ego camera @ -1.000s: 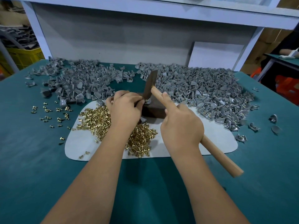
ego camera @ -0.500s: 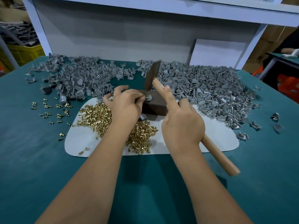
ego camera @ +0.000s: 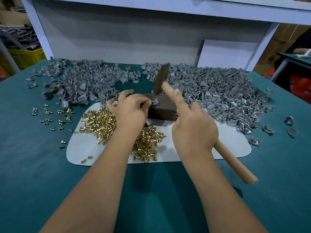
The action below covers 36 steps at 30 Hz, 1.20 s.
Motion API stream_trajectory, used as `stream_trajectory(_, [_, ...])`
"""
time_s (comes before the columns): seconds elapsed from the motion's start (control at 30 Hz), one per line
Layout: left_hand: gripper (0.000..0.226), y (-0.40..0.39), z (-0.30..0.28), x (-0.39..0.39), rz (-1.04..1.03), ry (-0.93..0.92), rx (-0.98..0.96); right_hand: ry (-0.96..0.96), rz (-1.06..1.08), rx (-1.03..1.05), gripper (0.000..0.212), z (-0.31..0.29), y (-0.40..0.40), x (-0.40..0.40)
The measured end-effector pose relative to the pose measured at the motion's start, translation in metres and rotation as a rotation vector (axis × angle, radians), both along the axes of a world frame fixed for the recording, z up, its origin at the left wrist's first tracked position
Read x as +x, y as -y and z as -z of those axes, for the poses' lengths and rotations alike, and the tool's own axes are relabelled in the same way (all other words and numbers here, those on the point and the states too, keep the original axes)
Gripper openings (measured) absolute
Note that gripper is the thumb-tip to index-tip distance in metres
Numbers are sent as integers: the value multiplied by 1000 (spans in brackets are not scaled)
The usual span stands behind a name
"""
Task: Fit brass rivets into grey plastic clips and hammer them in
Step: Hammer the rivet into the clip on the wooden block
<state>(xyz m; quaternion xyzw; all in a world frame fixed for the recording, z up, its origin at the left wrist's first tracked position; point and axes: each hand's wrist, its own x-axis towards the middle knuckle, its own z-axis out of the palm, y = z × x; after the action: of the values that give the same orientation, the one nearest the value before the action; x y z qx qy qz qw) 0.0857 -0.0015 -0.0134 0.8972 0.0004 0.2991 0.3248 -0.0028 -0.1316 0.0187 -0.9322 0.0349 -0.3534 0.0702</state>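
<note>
1. The right hand (ego camera: 193, 132) grips the hammer (ego camera: 170, 91) by its wooden handle, forefinger laid straight along the shaft; the dark head is raised above the block (ego camera: 164, 110) and blurred.
2. The left hand (ego camera: 133, 109) pinches a clip (ego camera: 154, 102) between thumb and forefinger on the near top edge of the block, the other fingers spread loosely toward the clips.
3. A rivet seems to sit in that clip, but it is too small to be sure.
4. The rivets (ego camera: 104, 121) lie heaped on the white mat (ego camera: 79, 148) partly under the left wrist, with strays on the worktop (ego camera: 25, 157) to the left. Grey clips (ego camera: 218, 91) are piled behind the block and to both sides.
5. The left palm and the right hand's curled fingers are hidden from view; the handle's middle is covered by the right hand.
6. Compared with a second ago, the hammer head has lifted off the clip and stands higher, and the left fingers are more spread.
</note>
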Motion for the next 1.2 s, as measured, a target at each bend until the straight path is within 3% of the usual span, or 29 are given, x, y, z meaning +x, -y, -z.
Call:
stream_trajectory(0.1, [11,-1,0,0,19,-3,-27,-113,32,-18,68,2,3,2])
stream_trajectory(0.27, [11,1,1,-1,-3,39,0,226,23,73,69,-4,4,-1])
stream_trajectory(0.43, [9,-3,1,2,32,25,-21,-35,-22,-64,66,0,5,1])
stream_trajectory(0.6, [9,-1,6,6,-22,36,-49,134,-7,18,67,-1,5,2])
stream_trajectory(0.73, [9,-3,5,6,6,-10,-34,-44,-41,-42,66,4,5,1])
stream_trajectory(0.8, [9,-3,7,9,7,-37,-42,-35,-19,-8,65,4,6,2])
stream_trajectory(0.93, [35,-3,14,15,-74,-132,-105,130,-24,41,65,1,7,1])
stream_trajectory(1.0, [14,-3,12,14,-29,-27,-110,21,-37,-35,64,1,7,1])
stream_trajectory(1.07, [8,-1,5,7,15,-14,-64,-89,-22,-38,63,0,5,3])
stream_trajectory(1.2, [12,-1,3,5,-4,-53,-131,130,-11,84,63,-5,5,2])
